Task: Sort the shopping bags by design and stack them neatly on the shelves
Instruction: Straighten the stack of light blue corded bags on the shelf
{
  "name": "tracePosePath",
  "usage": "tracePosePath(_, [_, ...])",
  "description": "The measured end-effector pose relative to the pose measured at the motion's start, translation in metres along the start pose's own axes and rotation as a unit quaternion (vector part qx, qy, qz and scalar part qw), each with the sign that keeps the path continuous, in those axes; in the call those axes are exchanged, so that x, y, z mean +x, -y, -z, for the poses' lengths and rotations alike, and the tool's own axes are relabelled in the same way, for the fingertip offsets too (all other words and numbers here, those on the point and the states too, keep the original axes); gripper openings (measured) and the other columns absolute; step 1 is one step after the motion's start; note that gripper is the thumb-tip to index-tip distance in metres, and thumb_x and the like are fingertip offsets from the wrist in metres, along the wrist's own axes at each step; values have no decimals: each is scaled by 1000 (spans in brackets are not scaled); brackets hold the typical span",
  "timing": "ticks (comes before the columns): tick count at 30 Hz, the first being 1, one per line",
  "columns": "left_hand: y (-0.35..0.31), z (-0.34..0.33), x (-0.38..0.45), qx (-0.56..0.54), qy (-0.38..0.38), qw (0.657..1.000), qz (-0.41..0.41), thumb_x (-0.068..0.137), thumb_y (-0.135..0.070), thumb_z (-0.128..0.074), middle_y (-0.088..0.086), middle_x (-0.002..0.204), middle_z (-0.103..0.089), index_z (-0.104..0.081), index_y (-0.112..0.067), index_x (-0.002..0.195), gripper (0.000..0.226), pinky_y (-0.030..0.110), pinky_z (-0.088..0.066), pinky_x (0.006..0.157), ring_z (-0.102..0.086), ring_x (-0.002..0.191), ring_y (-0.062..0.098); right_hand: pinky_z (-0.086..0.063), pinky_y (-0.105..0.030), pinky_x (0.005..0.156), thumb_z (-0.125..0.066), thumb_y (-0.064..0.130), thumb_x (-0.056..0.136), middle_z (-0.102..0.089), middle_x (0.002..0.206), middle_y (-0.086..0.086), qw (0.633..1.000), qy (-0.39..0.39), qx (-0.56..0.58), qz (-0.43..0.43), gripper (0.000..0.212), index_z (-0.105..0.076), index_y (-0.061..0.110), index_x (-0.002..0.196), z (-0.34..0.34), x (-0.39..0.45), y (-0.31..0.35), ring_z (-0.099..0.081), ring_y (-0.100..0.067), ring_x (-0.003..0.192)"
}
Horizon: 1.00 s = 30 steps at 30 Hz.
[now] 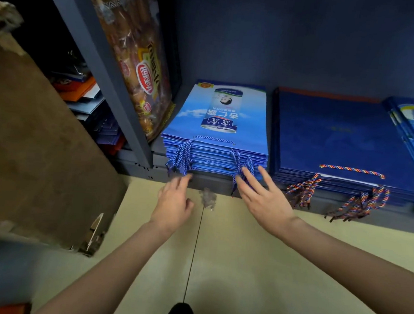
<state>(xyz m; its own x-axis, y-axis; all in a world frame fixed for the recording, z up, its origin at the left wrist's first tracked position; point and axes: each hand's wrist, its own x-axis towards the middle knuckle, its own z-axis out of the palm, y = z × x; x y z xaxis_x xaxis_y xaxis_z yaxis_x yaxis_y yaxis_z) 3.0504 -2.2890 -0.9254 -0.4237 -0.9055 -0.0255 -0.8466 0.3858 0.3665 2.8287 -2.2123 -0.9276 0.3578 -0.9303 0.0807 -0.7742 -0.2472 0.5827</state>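
On the shelf (206,181), light blue bags (217,133) stacked flat beside dark blue bags (338,142). At the stack's front edge, right hand (264,201) spread, fingers straight among rope handles (242,164); left hand (172,201) blurred, relaxed, holding nothing, fingertips near the shelf lip.

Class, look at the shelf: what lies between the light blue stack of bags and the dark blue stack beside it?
Nothing. In the head view a narrow bare strip of shelf separates the light blue stack from the dark blue stack.
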Motion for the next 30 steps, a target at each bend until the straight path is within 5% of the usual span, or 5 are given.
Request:
tracePosePath(9, [6,15,-11,-61,-160,984,-51,76,4,-61,22,140,-32,-50,-16,132,61,39,-34,99,-33,127,38,-32,-55,104,-60,6,65,-41,136,-18,945,-103,273,-148,51,-57,11,116,25,-16,16,-39,-40,121])
tracePosePath(13, [-7,18,1,-144,-45,989,4,87,-8,-57,11,157,9,-25,-36,147,73,27,-29,103,-31,135,36,-41,-46,100,-57,-4,77,-9,152,-23,820,-44,474,-319,67,-39,10,140,40,-4,23,-29,-41,133])
tracePosePath(16, [-19,17,3,-124,9,991,44,90,-16,-55,6,158,8,-12,-28,150,75,23,-35,82,-61,90,27,-42,-34,97,-53,0,84,13,155,-18,803,1,491,-336,70,-23,7,147,45,6,34,-17,-36,141])
tracePosePath(18, [-26,12,0,-100,19,994,47,91,-17,-52,9,158,1,-6,-17,151,76,29,-35,94,-53,116,30,-41,-26,88,-50,3,87,20,154,-15,797,39,506,-328,74,-10,6,150,48,9,45,-31,-33,136])
tracePosePath(30, [-38,35,-3,62,-115,976,-175,77,-17,-45,0,91,-66,-57,-11,118,44,33,-33,80,-59,84,23,-36,-30,93,-46,14,91,-55,123,-3,854,70,436,-275,33,-56,12,122,57,-25,-21,-45,-22,114])
